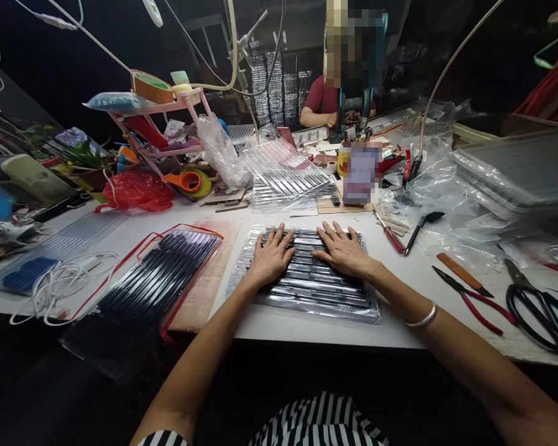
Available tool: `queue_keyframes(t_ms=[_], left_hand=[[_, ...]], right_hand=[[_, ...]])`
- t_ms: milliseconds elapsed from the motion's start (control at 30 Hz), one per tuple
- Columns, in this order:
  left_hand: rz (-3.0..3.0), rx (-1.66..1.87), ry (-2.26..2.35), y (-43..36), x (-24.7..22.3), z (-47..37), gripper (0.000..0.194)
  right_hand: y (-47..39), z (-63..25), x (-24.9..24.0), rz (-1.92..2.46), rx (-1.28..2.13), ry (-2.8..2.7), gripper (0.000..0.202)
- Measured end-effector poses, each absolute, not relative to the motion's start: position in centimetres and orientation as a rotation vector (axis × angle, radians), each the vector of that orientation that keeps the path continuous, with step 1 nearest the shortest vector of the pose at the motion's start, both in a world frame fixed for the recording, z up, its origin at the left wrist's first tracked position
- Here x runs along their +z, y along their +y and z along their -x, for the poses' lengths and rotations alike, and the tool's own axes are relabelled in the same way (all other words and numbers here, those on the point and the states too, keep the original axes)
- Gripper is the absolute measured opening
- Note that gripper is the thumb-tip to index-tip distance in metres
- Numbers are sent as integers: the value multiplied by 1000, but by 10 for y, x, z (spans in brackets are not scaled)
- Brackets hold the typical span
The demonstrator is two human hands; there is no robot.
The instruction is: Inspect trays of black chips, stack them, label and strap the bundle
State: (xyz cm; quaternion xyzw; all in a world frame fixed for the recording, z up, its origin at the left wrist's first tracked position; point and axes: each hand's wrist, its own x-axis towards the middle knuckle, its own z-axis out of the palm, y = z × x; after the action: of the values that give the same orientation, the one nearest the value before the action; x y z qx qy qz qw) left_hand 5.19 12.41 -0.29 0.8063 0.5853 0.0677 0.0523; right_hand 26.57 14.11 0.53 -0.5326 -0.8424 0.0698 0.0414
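A clear plastic tray (307,303) lies flat on the white tabletop in front of me, filled with rows of slim dark parts whose kind I cannot make out. My left hand (272,255) rests flat on its left half, fingers spread. On the right half lies my right hand (341,249), palm down and fingers apart. Neither hand grips anything. To the left, a red-edged clear pouch (167,266) of long black sticks overhangs the table's front edge. Parts of the tray are hidden beneath my palms.
Red-handled pliers (474,297), black scissors (537,303) and a red screwdriver (390,233) lie at right. Empty clear trays (291,167) are piled behind. A white cable (65,282) coils at left, near a pink rack (158,124). Across the table sits a person (320,102).
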Motion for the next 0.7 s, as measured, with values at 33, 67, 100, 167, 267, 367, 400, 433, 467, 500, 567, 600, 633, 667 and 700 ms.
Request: queue_keyframes(t_ms=[33, 67, 100, 167, 267, 367, 400, 433, 467, 500, 567, 600, 633, 667, 700], left_hand=[[-2462, 224, 1753, 124, -2, -52, 49], [-2465, 241, 1730, 124, -1, -52, 46], [-2457, 256, 1710, 124, 0, -52, 43], [-2419, 267, 1685, 124, 2, -55, 40], [-2386, 288, 1666, 128, 5, -63, 40], [-2358, 421, 1708, 136, 6, -73, 50], [-2341, 466, 1728, 139, 6, -76, 52], [-2324, 496, 1747, 142, 5, -78, 54], [-2310, 506, 1762, 145, 5, -80, 55], [-2298, 506, 1772, 147, 4, -81, 57], [-2283, 507, 1784, 149, 2, -81, 60], [-2277, 515, 1789, 149, 2, -81, 60], [-2277, 530, 1791, 149, 1, -81, 60], [-2284, 552, 1789, 148, 1, -81, 58], [-2298, 574, 1783, 147, 0, -80, 55]], right_hand=[[141, -267, 2, 1671, 195, -2568, 78], [140, -268, -1, 1691, 172, -2557, 78], [140, -269, -3, 1689, 143, -2546, 77], [138, -269, -7, 1660, 90, -2522, 72], [137, -268, -10, 1624, 38, -2499, 67], [136, -268, -10, 1596, -3, -2488, 64], [136, -269, -9, 1589, -12, -2484, 63], [135, -269, -9, 1583, -19, -2484, 62], [135, -270, -9, 1576, -23, -2485, 61], [135, -270, -9, 1570, -26, -2488, 61], [135, -270, -9, 1565, -28, -2492, 59], [135, -270, -9, 1566, -26, -2493, 59], [135, -270, -9, 1571, -21, -2492, 58], [135, -270, -9, 1575, -12, -2492, 58], [135, -270, -9, 1578, 0, -2496, 58]])
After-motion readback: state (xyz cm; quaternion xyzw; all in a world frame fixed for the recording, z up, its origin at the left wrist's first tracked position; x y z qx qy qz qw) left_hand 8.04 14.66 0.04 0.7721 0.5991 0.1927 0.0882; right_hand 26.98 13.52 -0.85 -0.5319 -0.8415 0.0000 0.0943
